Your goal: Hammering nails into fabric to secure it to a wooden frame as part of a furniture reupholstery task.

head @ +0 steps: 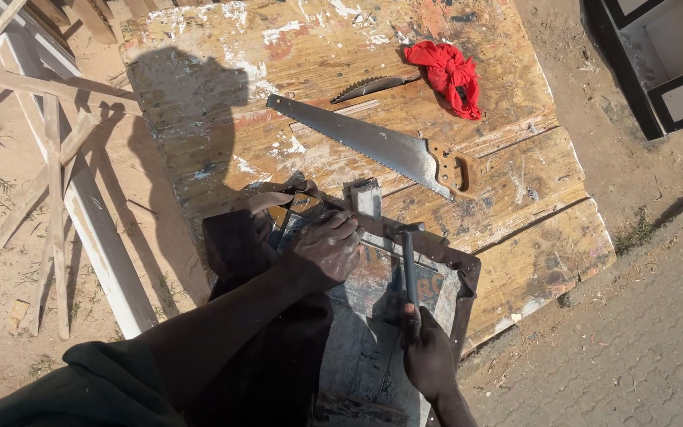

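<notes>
Head view shows the left hand (326, 251) pressing flat, fingers spread, on a dark rusty metal frame with a worn painted panel (452, 273) that lies at the near edge of the paint-stained wooden bench (531, 182). The right hand (427, 356) is closed around a thin dark metal tool (409, 265), standing almost upright on the panel. If the tool slips, I think it could strike the left fingers, which are very near. The frame overhangs the bench edge and could tilt. A steel handsaw with wooden handle (373, 142), a curved saw blade (373, 85) and a red crumpled cloth (448, 73) lie further away.
</notes>
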